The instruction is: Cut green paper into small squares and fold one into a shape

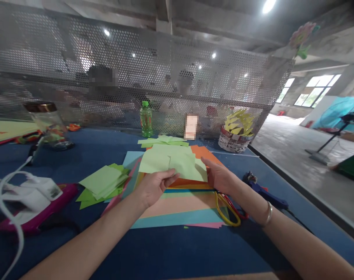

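Both my hands hold light green paper sheets (177,161) over a stack of coloured paper (182,206) on the blue table. My left hand (153,186) pinches the near edge of the sheets, thumb on top. My right hand (219,175) grips their right edge, fingers curled under it, a bangle on the wrist. Yellow-handled scissors (226,212) lie just under my right wrist.
A pile of green paper squares (102,181) lies to the left, more green pieces (162,140) further back. A white and pink device with a cable (34,198), a glass jar (50,124), a green bottle (146,118), a woven basket (233,140) and a blue glue gun (264,192) stand around. A perforated metal screen (136,77) bounds the back.
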`<state>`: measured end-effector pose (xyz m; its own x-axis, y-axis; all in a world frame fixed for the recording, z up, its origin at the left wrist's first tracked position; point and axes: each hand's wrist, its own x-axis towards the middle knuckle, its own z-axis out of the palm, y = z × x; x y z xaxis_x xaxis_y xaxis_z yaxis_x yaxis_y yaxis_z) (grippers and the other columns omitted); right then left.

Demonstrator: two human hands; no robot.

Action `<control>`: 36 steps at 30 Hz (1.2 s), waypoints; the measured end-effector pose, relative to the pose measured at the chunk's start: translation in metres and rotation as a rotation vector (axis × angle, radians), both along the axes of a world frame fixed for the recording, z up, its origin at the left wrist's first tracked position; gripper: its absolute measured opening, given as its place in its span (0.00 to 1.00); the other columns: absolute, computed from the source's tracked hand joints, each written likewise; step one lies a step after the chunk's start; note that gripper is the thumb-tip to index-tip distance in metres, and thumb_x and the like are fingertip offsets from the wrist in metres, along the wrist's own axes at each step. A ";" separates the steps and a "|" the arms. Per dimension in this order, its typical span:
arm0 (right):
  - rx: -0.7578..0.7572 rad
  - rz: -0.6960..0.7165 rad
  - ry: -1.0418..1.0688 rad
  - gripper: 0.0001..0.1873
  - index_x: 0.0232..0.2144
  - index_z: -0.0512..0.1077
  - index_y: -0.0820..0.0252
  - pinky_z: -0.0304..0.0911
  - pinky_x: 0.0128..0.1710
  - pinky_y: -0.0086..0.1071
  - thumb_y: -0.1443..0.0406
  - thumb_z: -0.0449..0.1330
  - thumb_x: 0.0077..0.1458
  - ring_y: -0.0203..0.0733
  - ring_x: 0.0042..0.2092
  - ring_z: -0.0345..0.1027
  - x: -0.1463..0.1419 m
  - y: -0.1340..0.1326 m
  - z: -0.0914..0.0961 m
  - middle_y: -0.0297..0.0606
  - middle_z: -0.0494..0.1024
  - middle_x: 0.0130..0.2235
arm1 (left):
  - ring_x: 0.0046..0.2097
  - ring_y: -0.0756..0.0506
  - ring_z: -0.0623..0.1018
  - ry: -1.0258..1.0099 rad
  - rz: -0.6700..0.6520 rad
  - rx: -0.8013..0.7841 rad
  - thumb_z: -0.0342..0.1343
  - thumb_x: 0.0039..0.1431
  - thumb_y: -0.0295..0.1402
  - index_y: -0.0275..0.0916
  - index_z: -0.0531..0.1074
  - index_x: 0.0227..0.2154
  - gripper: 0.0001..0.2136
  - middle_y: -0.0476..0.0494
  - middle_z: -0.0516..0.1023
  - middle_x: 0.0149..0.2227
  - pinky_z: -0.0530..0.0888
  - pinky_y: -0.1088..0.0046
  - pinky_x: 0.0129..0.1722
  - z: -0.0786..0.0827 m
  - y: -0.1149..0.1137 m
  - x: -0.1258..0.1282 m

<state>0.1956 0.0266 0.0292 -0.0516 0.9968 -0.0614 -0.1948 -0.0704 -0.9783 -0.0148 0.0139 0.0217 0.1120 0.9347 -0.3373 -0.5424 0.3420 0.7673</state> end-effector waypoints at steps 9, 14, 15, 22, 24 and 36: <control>-0.146 0.020 0.213 0.18 0.36 0.75 0.60 0.75 0.34 0.35 0.64 0.72 0.40 0.44 0.32 0.78 -0.014 -0.003 -0.005 0.39 0.83 0.33 | 0.33 0.49 0.81 0.021 -0.051 -0.035 0.58 0.53 0.14 0.30 0.78 0.25 0.08 0.42 0.82 0.30 0.80 0.77 0.39 -0.001 -0.005 0.004; -0.181 0.002 0.225 0.18 0.35 0.77 0.63 0.75 0.35 0.36 0.64 0.73 0.38 0.45 0.32 0.78 -0.014 -0.004 -0.007 0.43 0.84 0.33 | 0.32 0.49 0.81 0.025 -0.051 -0.040 0.58 0.53 0.14 0.29 0.78 0.27 0.07 0.42 0.82 0.30 0.80 0.77 0.38 -0.005 -0.003 0.003; -0.183 -0.003 0.222 0.19 0.35 0.77 0.64 0.75 0.35 0.37 0.64 0.73 0.38 0.46 0.33 0.78 -0.015 -0.005 -0.007 0.44 0.84 0.34 | 0.32 0.49 0.81 0.027 -0.051 -0.041 0.59 0.53 0.14 0.29 0.78 0.27 0.07 0.42 0.82 0.30 0.80 0.77 0.39 -0.005 -0.003 0.003; -0.158 -0.057 0.187 0.19 0.33 0.78 0.63 0.74 0.34 0.38 0.64 0.74 0.34 0.48 0.34 0.78 -0.019 -0.009 -0.004 0.45 0.84 0.35 | 0.30 0.48 0.81 0.027 -0.051 -0.030 0.59 0.52 0.15 0.30 0.77 0.26 0.07 0.42 0.82 0.29 0.80 0.76 0.39 -0.005 -0.004 0.004; -0.128 -0.075 0.178 0.19 0.33 0.78 0.63 0.74 0.35 0.37 0.64 0.74 0.35 0.48 0.34 0.78 -0.020 -0.011 -0.003 0.44 0.84 0.35 | 0.31 0.49 0.81 0.015 -0.046 -0.008 0.59 0.52 0.15 0.31 0.77 0.27 0.07 0.42 0.82 0.31 0.80 0.77 0.37 -0.006 -0.004 0.004; 0.026 -0.178 0.122 0.19 0.32 0.79 0.60 0.70 0.35 0.35 0.59 0.73 0.34 0.48 0.38 0.76 -0.028 -0.018 -0.001 0.39 0.83 0.37 | 0.36 0.44 0.83 0.062 -0.289 0.145 0.69 0.48 0.29 0.28 0.79 0.35 0.12 0.33 0.83 0.35 0.79 0.77 0.36 -0.013 -0.018 0.020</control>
<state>0.1679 0.0085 0.0284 0.1195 0.9920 -0.0394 -0.3190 0.0008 -0.9478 0.0054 -0.0040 0.0084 0.3632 0.9061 -0.2172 -0.3895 0.3594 0.8480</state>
